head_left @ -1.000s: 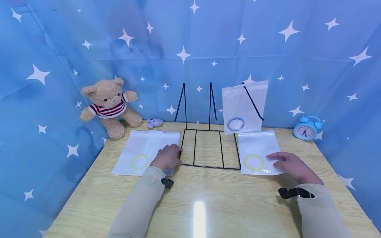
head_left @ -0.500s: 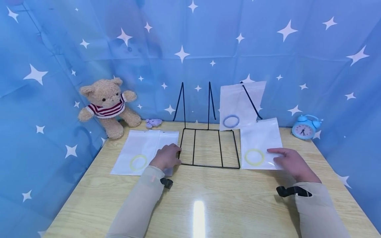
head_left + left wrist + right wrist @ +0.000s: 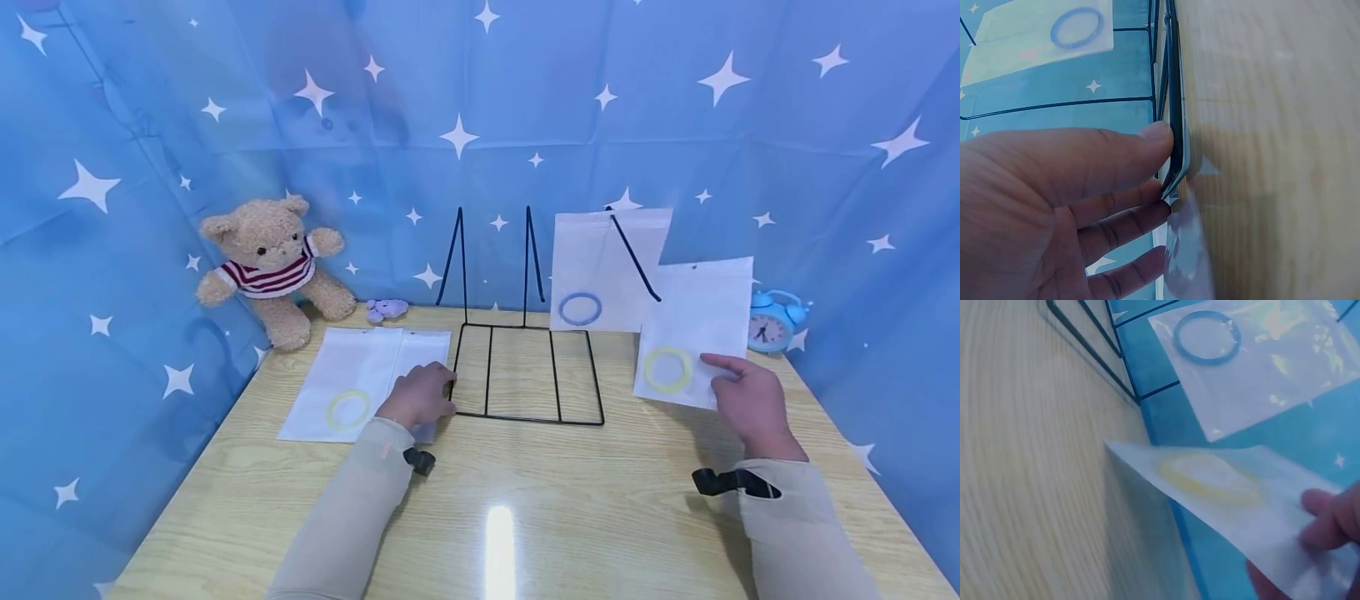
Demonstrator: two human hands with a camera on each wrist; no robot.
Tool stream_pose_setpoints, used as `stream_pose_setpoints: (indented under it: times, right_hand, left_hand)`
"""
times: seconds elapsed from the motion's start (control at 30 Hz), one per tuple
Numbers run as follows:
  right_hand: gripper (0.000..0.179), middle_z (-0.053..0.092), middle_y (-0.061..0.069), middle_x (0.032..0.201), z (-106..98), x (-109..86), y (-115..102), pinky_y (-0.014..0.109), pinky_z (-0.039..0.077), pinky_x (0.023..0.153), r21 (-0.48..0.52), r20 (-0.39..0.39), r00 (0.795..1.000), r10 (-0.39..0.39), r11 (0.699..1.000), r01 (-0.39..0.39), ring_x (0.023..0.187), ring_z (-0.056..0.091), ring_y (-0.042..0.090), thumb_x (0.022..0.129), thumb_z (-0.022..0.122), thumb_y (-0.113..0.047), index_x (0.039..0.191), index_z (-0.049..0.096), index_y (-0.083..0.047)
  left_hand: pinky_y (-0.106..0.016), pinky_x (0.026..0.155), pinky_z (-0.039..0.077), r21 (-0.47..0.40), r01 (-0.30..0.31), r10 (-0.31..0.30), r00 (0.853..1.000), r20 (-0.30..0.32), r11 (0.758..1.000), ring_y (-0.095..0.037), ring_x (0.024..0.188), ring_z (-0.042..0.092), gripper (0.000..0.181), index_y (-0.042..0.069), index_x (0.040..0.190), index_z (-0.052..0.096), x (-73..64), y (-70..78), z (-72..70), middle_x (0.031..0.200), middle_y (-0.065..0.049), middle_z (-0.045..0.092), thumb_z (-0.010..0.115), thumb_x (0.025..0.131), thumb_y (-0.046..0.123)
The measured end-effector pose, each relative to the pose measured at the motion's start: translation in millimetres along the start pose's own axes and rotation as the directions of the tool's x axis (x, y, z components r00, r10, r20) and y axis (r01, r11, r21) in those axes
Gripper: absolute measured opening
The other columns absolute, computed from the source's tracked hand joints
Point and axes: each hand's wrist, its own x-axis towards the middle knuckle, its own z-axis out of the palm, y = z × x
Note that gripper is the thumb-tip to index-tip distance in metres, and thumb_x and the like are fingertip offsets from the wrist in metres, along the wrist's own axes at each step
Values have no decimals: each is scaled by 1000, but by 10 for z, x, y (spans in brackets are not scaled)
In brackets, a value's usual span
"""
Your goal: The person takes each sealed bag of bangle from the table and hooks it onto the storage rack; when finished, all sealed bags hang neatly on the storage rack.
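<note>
My left hand (image 3: 416, 395) is at the left side of the black wire rack's base (image 3: 488, 371). In the left wrist view, its thumb and fingers hold the rack's wire (image 3: 1175, 94) between them. My right hand (image 3: 756, 404) pinches the right edge of a white plastic bag (image 3: 708, 304) with a yellow ring showing low on it. This bag is raised off the table, tilted, with a small hole near its top. Another white bag (image 3: 600, 262), with a blue ring, hangs on the rack's rightmost hook. The other two hooks bear nothing.
White bags (image 3: 356, 358) lie overlapping on the table at the left, partly under my left hand; one shows a yellow ring. Behind them are a teddy bear (image 3: 273, 273) and a small purple toy (image 3: 387, 310). A blue alarm clock (image 3: 771, 325) stands back right, partly hidden by the raised bag.
My right hand has lifted the yellow-ring bag off the table and moved it right, past the hanging bag, towards the clock. The hanging bag shifted slightly. My left hand has stayed on the rack.
</note>
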Motion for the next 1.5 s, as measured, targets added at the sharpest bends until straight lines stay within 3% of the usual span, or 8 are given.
stream_pose_setpoints:
  times: [0.27,0.47,0.6,0.7,0.83,0.93,1.1,1.5]
  right_hand:
    - [49,40,9,167,-31,-11,-15,28,45,62,198,-223,971,83,979,-38,122,48,31,103,45,-15,150,62,-19]
    - [43,59,-3,103,-68,-43,-40,22,37,52,488,-339,925,171,873,18,67,49,13,99,56,-8,134,75,-24]
    - [37,59,-5,81,-69,-48,-34,22,30,44,674,-359,920,154,725,142,44,35,10,95,64,2,123,81,-15]
    - [33,63,-2,67,-52,-34,-20,20,29,41,804,-343,933,104,546,235,41,38,8,94,66,11,117,81,-6]
    - [32,72,3,85,-38,-51,2,17,34,40,899,-309,950,-45,313,307,55,62,8,95,59,20,115,79,4]
    - [34,67,4,116,-28,-69,29,15,49,53,915,-270,944,-190,255,313,81,72,10,97,54,22,117,77,7]
    - [34,52,-1,132,-25,-90,66,18,59,82,891,-142,929,-343,365,271,105,66,9,101,54,16,122,76,2]
    - [28,61,-26,121,-46,-96,29,13,54,80,424,45,935,-352,854,301,101,60,-2,106,63,-10,130,76,-12]
  left_hand:
    - [-65,114,39,-7,1,-1,1000,13,1000,-38,140,51,62,16,150,61,1,3,-8,154,-8,55,81,93,29]
    - [-64,112,41,7,1,-1,1000,7,1000,-39,139,52,62,15,150,61,8,3,-5,152,-7,57,82,92,30]
    - [-64,111,42,8,-3,3,1000,4,1000,-38,138,53,62,15,149,62,12,-1,-4,152,-7,57,82,92,30]
    - [-64,112,42,6,-6,6,1000,2,1000,-38,138,53,62,15,149,62,16,-3,-1,152,-7,57,82,93,30]
    - [-64,111,42,7,-10,10,1000,1,1000,-38,138,53,62,16,149,61,19,-11,3,152,-7,57,82,93,30]
    - [-64,110,43,12,-16,16,1000,-1,1000,-38,137,54,62,15,149,62,17,-12,2,151,-8,58,82,93,30]
    - [-63,109,45,12,-18,18,1000,3,1000,-39,137,54,62,15,149,61,6,-7,-2,151,-8,57,81,93,30]
    - [-64,111,42,7,-8,8,1000,3,1000,-39,138,53,62,15,149,61,-1,9,-13,152,-7,57,82,93,30]
